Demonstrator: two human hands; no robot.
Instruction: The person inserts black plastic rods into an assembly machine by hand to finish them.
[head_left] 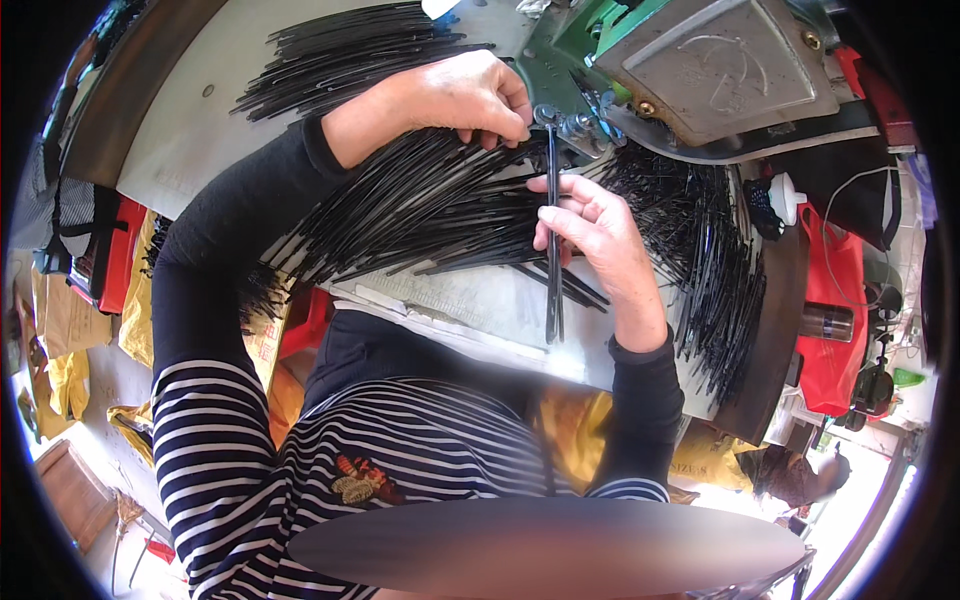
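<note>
My right hand [597, 228] pinches a few slim black rods [554, 235] between thumb and fingers. They stand nearly upright in the picture, and their top ends reach a small metal fitting [547, 115] on the green machine [572, 45]. Just left of that fitting is my left hand [470, 95], with its thumb and fingertips pressed together. What it grips, if anything, is too small to make out. Under and around both hands, a wide loose heap of similar black rods [400, 205] lies across the pale worktable [505, 310].
Another bundle of black rods [350, 50] lies at the far left, and a dense pile [715, 260] spreads along the right. A grey metal cover [725, 70] with an embossed umbrella shape overhangs the back right. A red bag [835, 330] hangs beyond the table's right edge.
</note>
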